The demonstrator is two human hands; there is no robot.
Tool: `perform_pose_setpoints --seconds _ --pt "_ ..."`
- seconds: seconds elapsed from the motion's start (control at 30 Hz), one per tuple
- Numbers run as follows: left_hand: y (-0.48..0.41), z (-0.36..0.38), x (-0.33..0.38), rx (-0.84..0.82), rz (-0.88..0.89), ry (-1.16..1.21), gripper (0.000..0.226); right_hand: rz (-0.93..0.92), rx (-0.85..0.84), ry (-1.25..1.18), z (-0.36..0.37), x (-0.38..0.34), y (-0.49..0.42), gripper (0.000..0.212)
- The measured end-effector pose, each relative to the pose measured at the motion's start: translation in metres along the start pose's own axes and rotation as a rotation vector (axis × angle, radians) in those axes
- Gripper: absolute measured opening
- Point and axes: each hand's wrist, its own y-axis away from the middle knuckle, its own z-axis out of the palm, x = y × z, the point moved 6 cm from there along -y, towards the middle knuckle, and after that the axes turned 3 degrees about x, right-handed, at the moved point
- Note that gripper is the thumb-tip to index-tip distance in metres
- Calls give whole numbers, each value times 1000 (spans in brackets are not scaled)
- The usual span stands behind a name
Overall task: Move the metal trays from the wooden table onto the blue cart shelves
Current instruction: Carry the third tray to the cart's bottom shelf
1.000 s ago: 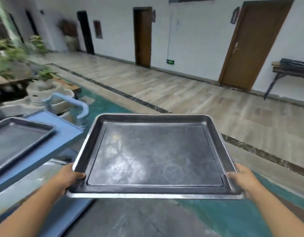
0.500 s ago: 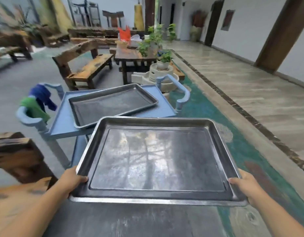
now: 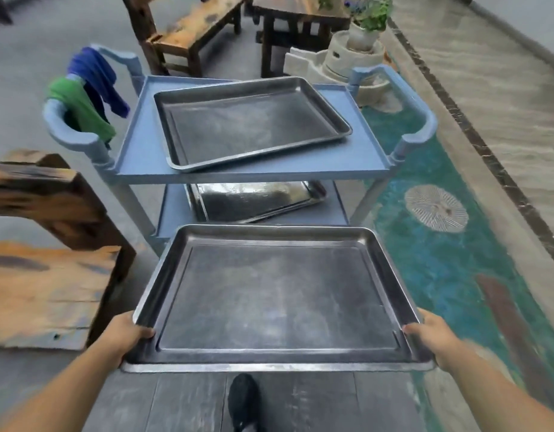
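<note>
I hold a large empty metal tray (image 3: 279, 294) level in front of me. My left hand (image 3: 126, 333) grips its near left corner and my right hand (image 3: 431, 336) grips its near right corner. Straight ahead stands the blue cart (image 3: 138, 151). A second metal tray (image 3: 250, 120) lies slightly skewed on its top shelf. A third tray (image 3: 257, 198) rests on the lower shelf, mostly hidden under the top shelf. The held tray's far edge overlaps the front of the lower shelf in view.
A wooden bench or table edge (image 3: 45, 244) juts in at the left. Green and blue cloths (image 3: 85, 95) hang on the cart's left handle. Wooden furniture (image 3: 191, 29) and a stone planter (image 3: 353, 54) stand behind the cart. My shoe (image 3: 243, 400) shows below the tray.
My view has swung left and down until the cart is straight ahead and closer. The tray has stayed level in both hands. The lower shelf with its tray has come into view.
</note>
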Motion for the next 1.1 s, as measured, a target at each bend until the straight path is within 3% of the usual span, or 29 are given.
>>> perform_pose_setpoints --seconds 0.23,0.6,0.8,1.1 --pt "-40 -5 -47 -40 -173 -54 17 118 -85 63 52 2 -24 29" --pt "-105 7 -52 -42 -300 -132 24 234 -138 120 113 -7 -80 26" --pt "-198 75 -53 -32 -260 -111 23 215 -131 110 169 7 -188 27" --pt "-419 226 -82 -7 -146 -27 29 74 -102 71 294 51 -414 22"
